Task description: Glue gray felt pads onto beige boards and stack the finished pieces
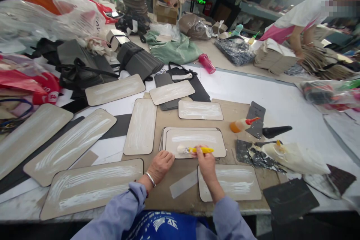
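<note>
Yellow brush (208, 150), pinched in the right hand (207, 164), points leftward along the top board's (201, 137) length. The left hand (161, 165), half-curled, sits at the board's near left corner, grip unclear

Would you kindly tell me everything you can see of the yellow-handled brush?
The yellow-handled brush has a plastic-looking handle, a metallic-looking band and pale bristles, apparently coated white. It runs nearly level across the picture, bristles pointing left, over the top beige panel of the central stack. It is in the grip of the right hand, which partly covers the handle. The bristles appear to touch the panel.
</note>
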### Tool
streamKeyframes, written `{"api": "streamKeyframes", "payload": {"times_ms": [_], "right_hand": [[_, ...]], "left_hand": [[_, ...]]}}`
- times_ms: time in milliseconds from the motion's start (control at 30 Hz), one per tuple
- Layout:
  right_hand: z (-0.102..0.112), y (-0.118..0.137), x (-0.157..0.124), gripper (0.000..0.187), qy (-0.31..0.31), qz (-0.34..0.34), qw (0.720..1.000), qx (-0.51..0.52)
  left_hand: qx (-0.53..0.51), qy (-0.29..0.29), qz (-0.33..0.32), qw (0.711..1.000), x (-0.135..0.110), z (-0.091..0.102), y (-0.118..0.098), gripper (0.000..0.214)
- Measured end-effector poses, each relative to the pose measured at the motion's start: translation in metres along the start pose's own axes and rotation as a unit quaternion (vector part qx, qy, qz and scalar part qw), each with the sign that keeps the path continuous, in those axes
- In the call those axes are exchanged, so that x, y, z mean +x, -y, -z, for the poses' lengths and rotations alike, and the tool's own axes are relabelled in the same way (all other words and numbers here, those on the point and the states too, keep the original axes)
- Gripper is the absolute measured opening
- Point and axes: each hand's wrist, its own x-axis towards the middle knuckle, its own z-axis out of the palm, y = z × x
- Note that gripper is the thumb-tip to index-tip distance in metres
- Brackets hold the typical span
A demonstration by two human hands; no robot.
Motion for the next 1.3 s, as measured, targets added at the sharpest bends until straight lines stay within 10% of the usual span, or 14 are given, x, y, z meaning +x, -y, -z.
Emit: {"api": "streamKeyframes", "payload": {"times_ms": [167,267,433,633,800,967,1133,1300], "right_hand": [[0.11,-0.002,0.039,0.051,-0.173,0.027,0.976,-0.13],[0.135,0.003,0.037,0.042,-0.207,0.119,0.937,-0.253],[0.076,-0.01,-0.007,0.026,-0.122,0.334,0.856,-0.375],[-0.014,-0.009,-0.067,0.018,0.008,0.362,0.895,-0.262],[0.022,0.011,-0.045,0.014,-0.031,0.372,0.901,-0.22],[0.079,-0.008,0.007,0.018,-0.132,0.399,0.829,-0.37],[0.066,-0.015,0.005,0.016,-0.004,0.429,0.829,-0.358],[0.044,-0.005,0.027,0.017,-0.06,0.427,0.83,-0.355]], "left_hand": [[-0.015,0.018,0.025,0.999,-0.001,-0.003,0.0,0.017],[-0.048,0.024,0.06,0.997,-0.001,-0.004,-0.004,0.017],[-0.143,-0.031,0.316,0.937,-0.005,-0.012,-0.015,0.011],[-0.307,-0.083,0.605,0.73,0.001,-0.019,-0.021,0.019],[-0.407,-0.109,0.688,0.591,0.013,-0.005,-0.019,0.028],[-0.448,-0.099,0.687,0.564,0.011,0.005,-0.021,0.019],[-0.465,-0.064,0.668,0.578,0.002,0.003,-0.023,0.012],[-0.501,-0.045,0.67,0.546,0.003,0.005,-0.023,0.008]]}}
